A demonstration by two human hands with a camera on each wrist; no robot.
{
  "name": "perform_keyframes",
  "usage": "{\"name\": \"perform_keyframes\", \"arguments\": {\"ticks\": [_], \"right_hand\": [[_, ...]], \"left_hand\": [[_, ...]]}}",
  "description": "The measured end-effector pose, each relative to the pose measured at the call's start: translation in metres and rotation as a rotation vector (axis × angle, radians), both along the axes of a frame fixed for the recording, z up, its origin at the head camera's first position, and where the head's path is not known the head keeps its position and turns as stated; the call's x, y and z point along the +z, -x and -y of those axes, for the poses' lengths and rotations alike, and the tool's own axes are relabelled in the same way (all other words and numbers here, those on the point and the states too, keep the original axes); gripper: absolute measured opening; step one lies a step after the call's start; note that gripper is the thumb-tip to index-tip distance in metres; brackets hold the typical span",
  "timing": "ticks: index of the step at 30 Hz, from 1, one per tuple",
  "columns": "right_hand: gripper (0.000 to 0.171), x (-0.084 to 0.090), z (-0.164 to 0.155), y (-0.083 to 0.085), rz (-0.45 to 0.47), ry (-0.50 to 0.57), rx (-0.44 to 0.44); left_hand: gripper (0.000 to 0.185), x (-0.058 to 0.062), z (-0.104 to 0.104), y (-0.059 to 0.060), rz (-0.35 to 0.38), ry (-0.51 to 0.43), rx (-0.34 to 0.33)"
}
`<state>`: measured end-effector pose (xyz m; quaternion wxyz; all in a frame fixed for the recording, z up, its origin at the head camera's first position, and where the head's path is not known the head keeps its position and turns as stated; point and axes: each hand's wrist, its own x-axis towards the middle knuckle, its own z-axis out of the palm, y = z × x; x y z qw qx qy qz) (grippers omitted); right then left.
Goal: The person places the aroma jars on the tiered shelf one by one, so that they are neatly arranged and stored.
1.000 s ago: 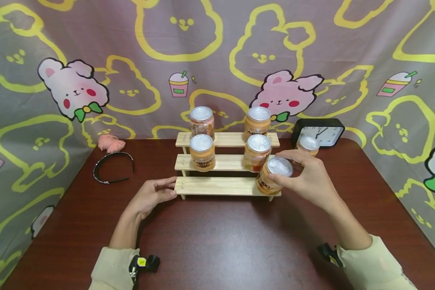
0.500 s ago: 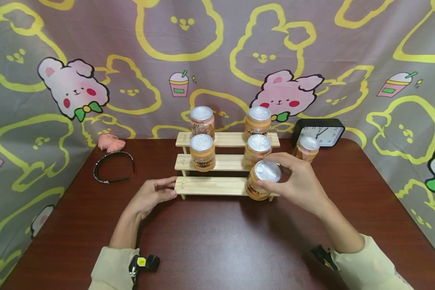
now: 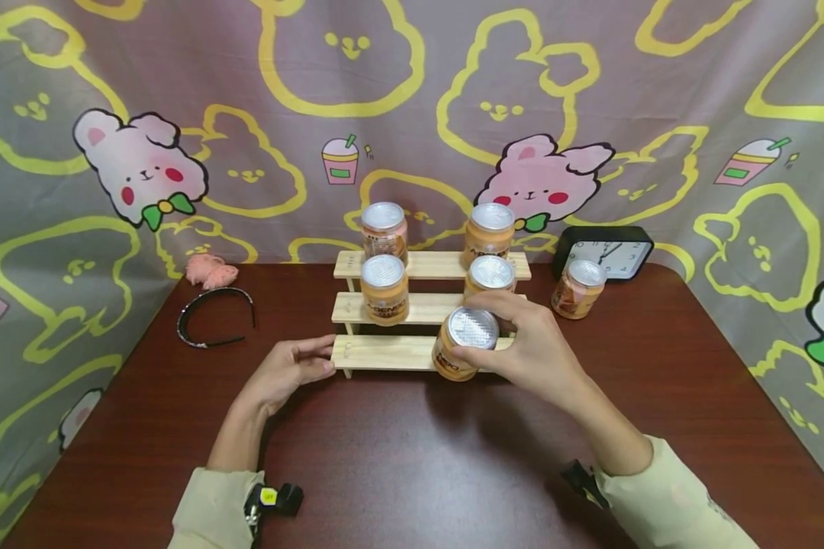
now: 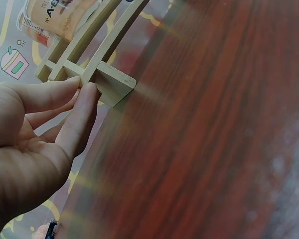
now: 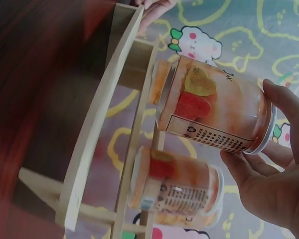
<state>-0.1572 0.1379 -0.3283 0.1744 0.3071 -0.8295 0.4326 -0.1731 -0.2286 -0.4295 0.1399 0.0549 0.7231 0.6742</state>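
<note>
A three-tier wooden display stand [image 3: 384, 351] stands on the table. My left hand [image 3: 291, 371] pinches the left end of its lowest board; the left wrist view shows thumb and index finger at the corner. My right hand [image 3: 532, 343] grips an orange-labelled can [image 3: 455, 358] with a silver lid near its top, tilted over the lowest tier. In the right wrist view that can [image 5: 214, 107] is apart from the front board. Similar cans stand on the upper tiers: a middle left can [image 3: 384, 293], a partly covered middle right can [image 3: 489, 276], and two on top.
Another can [image 3: 578, 290] stands on the table at the right, in front of a black clock [image 3: 604, 252]. A headband [image 3: 214, 316] and a pink fuzzy item [image 3: 210, 272] lie at the left. A patterned curtain [image 3: 398, 91] hangs behind the table [image 3: 412, 457].
My right hand has carried the can leftward along the lowest tier, from its right end toward the middle. The can by the clock is now uncovered. My left hand has stayed put.
</note>
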Motion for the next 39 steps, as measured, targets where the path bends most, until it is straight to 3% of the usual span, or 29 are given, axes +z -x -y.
{"name": "perform_keyframes", "arguments": {"ticks": [10,20,29,39], "right_hand": [[0.054,-0.005,0.023,0.007,0.02,0.001,0.034],[0.054,-0.012,0.048,0.014,-0.027,0.044,0.071],[0.057,-0.022,0.065,0.022,-0.078,0.06,0.069],[0.056,-0.032,0.083,0.023,-0.048,0.032,0.054]], "left_hand": [[0.058,0.0,0.0,0.0,-0.011,-0.002,-0.001],[0.059,0.002,-0.001,-0.002,-0.007,0.01,0.014],[0.059,0.003,-0.001,0.001,-0.004,0.019,0.002],[0.058,0.003,-0.001,-0.001,0.001,0.009,0.002]]}}
